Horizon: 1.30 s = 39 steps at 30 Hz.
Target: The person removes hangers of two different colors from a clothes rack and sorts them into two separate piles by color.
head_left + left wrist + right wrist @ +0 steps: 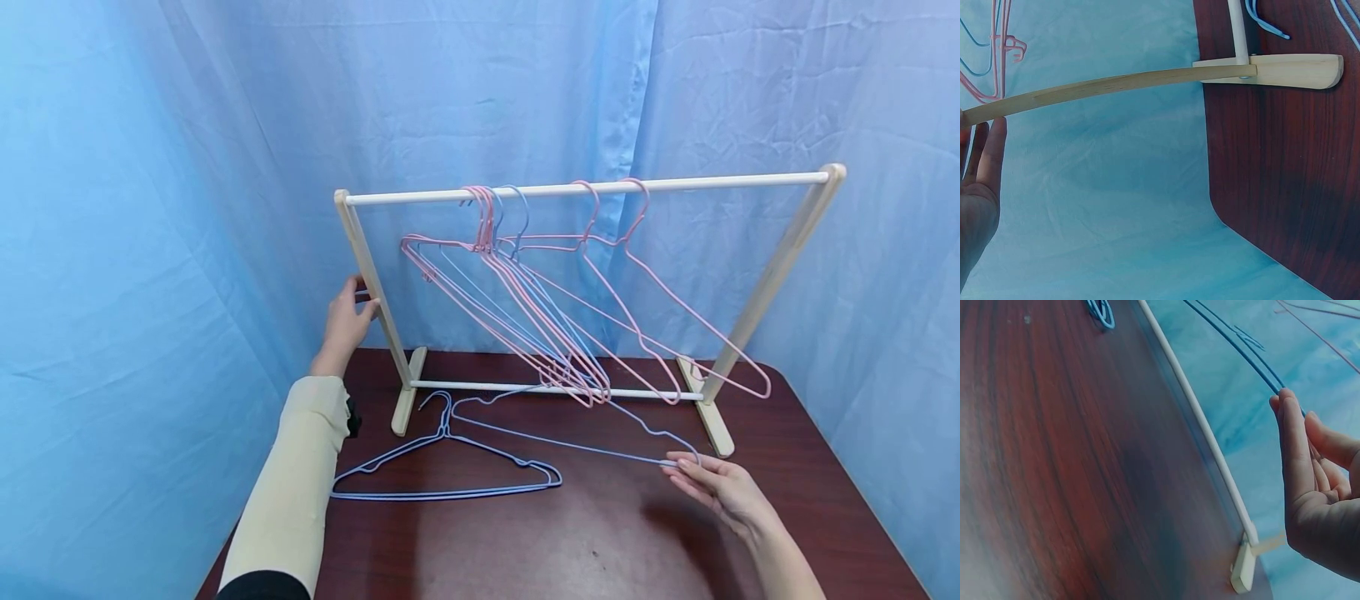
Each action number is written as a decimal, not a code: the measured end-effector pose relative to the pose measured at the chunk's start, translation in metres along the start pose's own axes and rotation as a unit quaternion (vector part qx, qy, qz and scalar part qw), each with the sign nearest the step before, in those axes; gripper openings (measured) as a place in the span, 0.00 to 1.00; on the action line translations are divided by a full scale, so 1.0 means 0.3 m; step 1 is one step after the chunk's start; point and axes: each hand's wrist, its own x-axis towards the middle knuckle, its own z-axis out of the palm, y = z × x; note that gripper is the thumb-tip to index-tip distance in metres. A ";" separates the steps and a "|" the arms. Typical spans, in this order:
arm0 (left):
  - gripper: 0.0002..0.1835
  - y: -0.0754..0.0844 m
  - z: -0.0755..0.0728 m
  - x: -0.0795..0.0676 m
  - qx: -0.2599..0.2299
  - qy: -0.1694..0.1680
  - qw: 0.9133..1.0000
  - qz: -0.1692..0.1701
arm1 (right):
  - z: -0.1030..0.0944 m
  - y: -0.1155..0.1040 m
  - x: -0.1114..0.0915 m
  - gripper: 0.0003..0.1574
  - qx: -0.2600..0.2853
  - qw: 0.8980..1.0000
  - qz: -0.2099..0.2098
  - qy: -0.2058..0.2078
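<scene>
My left hand point(347, 321) grips the left post point(392, 337) of a small wooden clothes rack partway up, its thumb on the near side. My right hand point(720, 487) pinches one end of a blue wire hanger point(570, 443) between thumb and fingers, at the front right of the rack. That hanger stretches leftward past the lower bar; its hook is lost behind the hanging hangers. On the table, two more blue hangers point(450, 497) lie nearly stacked, hooks toward the rack. In the right wrist view, fingertips point(1286, 394) close on the blue wire.
Several pink hangers point(690, 307) and a couple of blue ones hang from the white top rail point(712, 182), bunched left of centre with two pink ones farther right. The rack's feet point(716, 425) stand on a dark wood table point(540, 550). Blue curtains point(225, 125) surround it.
</scene>
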 end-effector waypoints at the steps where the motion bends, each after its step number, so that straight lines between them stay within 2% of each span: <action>1: 0.26 0.000 0.000 0.000 0.001 0.000 1.000 0.000 | 0.007 0.004 0.006 0.25 -0.004 1.000 0.003 0.001; 13: 0.26 -0.002 0.003 -0.001 0.002 0.000 1.000 0.001 | 0.085 0.051 0.067 0.22 -0.031 0.999 0.028 0.004; 28: 0.26 -0.003 0.002 0.002 0.004 0.002 1.000 0.002 | 0.201 0.164 0.174 0.14 -0.062 0.995 0.070 0.044; 33: 0.26 -0.001 0.004 0.002 0.002 0.000 1.000 0.000 | 0.246 0.205 0.214 0.13 -0.056 0.993 0.086 0.049; 39: 0.26 -0.007 0.003 0.005 -0.006 0.002 1.000 0.003 | 0.290 0.257 0.264 0.14 -0.037 0.995 0.089 0.032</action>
